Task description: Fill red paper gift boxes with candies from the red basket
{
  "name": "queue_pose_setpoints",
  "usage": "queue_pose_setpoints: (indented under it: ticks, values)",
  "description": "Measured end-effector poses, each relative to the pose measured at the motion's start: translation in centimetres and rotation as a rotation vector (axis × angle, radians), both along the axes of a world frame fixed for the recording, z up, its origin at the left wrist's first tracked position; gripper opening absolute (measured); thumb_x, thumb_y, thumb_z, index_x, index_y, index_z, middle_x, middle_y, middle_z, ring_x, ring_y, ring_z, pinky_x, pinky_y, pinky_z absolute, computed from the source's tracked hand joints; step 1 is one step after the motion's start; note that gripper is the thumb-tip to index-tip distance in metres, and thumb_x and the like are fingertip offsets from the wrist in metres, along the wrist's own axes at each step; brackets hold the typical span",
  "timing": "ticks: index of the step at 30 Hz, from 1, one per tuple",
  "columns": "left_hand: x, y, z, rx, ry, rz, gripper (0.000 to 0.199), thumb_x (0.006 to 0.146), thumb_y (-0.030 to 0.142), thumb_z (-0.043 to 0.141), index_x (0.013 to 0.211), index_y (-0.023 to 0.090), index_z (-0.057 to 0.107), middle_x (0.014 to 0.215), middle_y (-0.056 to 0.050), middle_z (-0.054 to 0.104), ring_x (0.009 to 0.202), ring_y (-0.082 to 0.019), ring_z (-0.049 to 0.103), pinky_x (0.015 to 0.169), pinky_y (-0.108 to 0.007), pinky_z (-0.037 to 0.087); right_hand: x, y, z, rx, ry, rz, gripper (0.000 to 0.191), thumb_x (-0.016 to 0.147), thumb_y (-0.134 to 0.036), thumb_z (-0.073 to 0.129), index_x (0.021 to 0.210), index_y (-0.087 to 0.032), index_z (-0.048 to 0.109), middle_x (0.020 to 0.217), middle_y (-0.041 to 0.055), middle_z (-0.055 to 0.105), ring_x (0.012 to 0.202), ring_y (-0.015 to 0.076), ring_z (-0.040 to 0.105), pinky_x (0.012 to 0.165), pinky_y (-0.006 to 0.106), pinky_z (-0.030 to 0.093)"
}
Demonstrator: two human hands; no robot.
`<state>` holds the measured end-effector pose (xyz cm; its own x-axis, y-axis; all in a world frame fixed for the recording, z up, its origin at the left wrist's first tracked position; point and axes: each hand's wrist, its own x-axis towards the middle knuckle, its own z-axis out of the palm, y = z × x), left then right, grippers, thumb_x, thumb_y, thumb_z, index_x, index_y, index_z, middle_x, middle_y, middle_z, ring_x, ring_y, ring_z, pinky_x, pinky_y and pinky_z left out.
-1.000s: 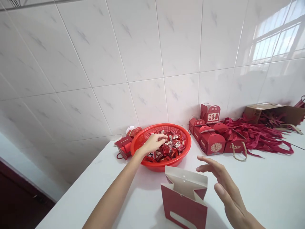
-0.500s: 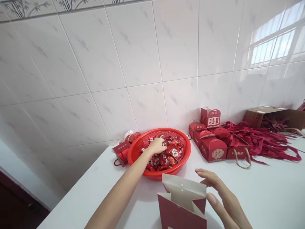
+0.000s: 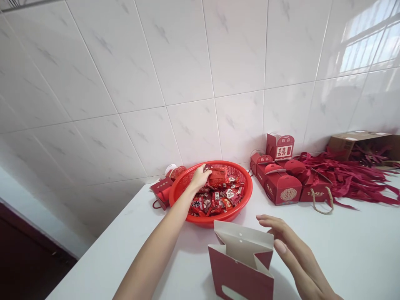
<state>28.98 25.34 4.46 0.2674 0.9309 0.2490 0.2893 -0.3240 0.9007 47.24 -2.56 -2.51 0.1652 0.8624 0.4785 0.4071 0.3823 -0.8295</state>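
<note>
Over a red plastic basket (image 3: 246, 200), my left hand (image 3: 200, 177) is closed on a red candy packet (image 3: 218, 176). Beneath it lie several wrapped candies (image 3: 215, 201) in red and dark wrappers. My right hand (image 3: 292, 250) has its fingers apart, with fingertips close to the right edge of an open gift bag (image 3: 240, 271). That bag is dark red outside and pale inside, and it stands upright on the table in front of the basket. Nothing shows inside it from here.
Several red gift boxes (image 3: 283, 189) stand at right, one with a rope handle. Behind them lie dark red ribbons (image 3: 353, 179) and a cardboard box (image 3: 359, 141). Small red boxes (image 3: 162, 189) sit left of the basket on the white table (image 3: 125, 246), beside the tiled wall (image 3: 193, 129).
My left hand has lifted a red candy packet off the pile and moved slightly up and left. My right hand stays by the bag. The view has shifted slightly.
</note>
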Motion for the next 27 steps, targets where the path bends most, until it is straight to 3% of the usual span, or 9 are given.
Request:
queue_pose_setpoints:
  ticks: [3,7,9,13,17,20,24,27]
  values:
    - [-0.1,-0.4,0.2,-0.044,-0.069,-0.042,0.017,0.068,0.026,0.064,0.081,0.017,0.060,0.082,-0.002,0.066,0.080,-0.019,0.060,0.078,-0.029,0.047,0.0,0.1,0.3,-0.089,0.072,0.003,0.037,0.102,-0.052,0.041,0.124,-0.033,0.064,0.120,0.0061,0.069,0.102,0.0251,0.066,0.083,0.032,0.056]
    - [0.8,-1.9,1.0,-0.136,-0.132,-0.222,0.033,0.065,0.033,0.075,0.091,0.015,0.065,0.081,-0.003,0.068,0.077,-0.019,0.063,0.077,-0.031,0.050,-0.2,0.8,1.3,-0.195,0.271,0.016,0.042,0.099,-0.060,0.044,0.116,-0.028,0.066,0.078,0.0028,0.069,0.077,0.0220,0.065,0.079,0.035,0.054]
    - [2.0,-3.1,1.5,-0.172,-0.148,-0.327,0.042,0.063,0.039,0.080,0.094,0.015,0.067,0.081,-0.004,0.069,0.077,-0.020,0.065,0.078,-0.033,0.052,-0.2,1.5,1.7,-0.213,0.443,0.054,0.045,0.095,-0.063,0.049,0.112,-0.025,0.066,0.084,0.0044,0.071,0.070,0.0207,0.065,0.075,0.037,0.054]
    - [5.0,-6.6,2.6,-0.187,-0.148,-0.575,0.045,0.064,0.043,0.084,0.097,0.014,0.070,0.089,-0.006,0.071,0.085,-0.021,0.066,0.083,-0.033,0.051,0.3,2.6,1.9,-0.224,0.742,0.156,0.052,0.086,-0.064,0.064,0.117,-0.021,0.065,0.114,0.0131,0.070,0.070,0.0195,0.068,0.065,0.036,0.053]
    - [7.4,-10.2,2.8,-0.170,-0.041,-0.764,0.043,0.071,0.038,0.084,0.105,0.016,0.072,0.094,-0.004,0.069,0.087,-0.017,0.063,0.082,-0.028,0.048,0.8,2.9,1.8,-0.190,0.844,0.167,0.043,0.085,-0.055,0.072,0.112,-0.021,0.068,0.092,0.0062,0.071,0.062,0.0156,0.064,0.063,0.032,0.050]
    - [8.2,-11.8,2.4,-0.242,-0.048,-0.775,0.046,0.075,0.044,0.081,0.109,0.017,0.067,0.090,-0.002,0.066,0.081,-0.015,0.061,0.076,-0.026,0.046,1.0,2.9,1.8,-0.170,0.871,0.103,0.041,0.082,-0.052,0.076,0.105,-0.020,0.070,0.083,0.0024,0.069,0.053,0.0113,0.057,0.059,0.030,0.048]
    - [8.4,-11.9,1.9,-0.463,-0.115,-0.698,0.042,0.085,0.056,0.065,0.096,0.015,0.065,0.080,-0.001,0.063,0.070,-0.014,0.056,0.065,-0.025,0.042,1.1,2.9,2.1,-0.175,0.907,0.058,0.042,0.077,-0.051,0.080,0.103,-0.020,0.072,0.082,0.0016,0.068,0.052,0.0110,0.058,0.058,0.030,0.049]
    - [8.0,-11.5,2.1,-0.583,-0.229,-0.653,0.032,0.082,0.043,0.063,0.095,0.015,0.070,0.088,-0.005,0.068,0.077,-0.016,0.059,0.067,-0.026,0.043,1.2,2.9,2.1,-0.161,0.928,0.049,0.040,0.076,-0.049,0.081,0.103,-0.021,0.073,0.084,0.0029,0.070,0.059,0.0144,0.063,0.058,0.029,0.050]
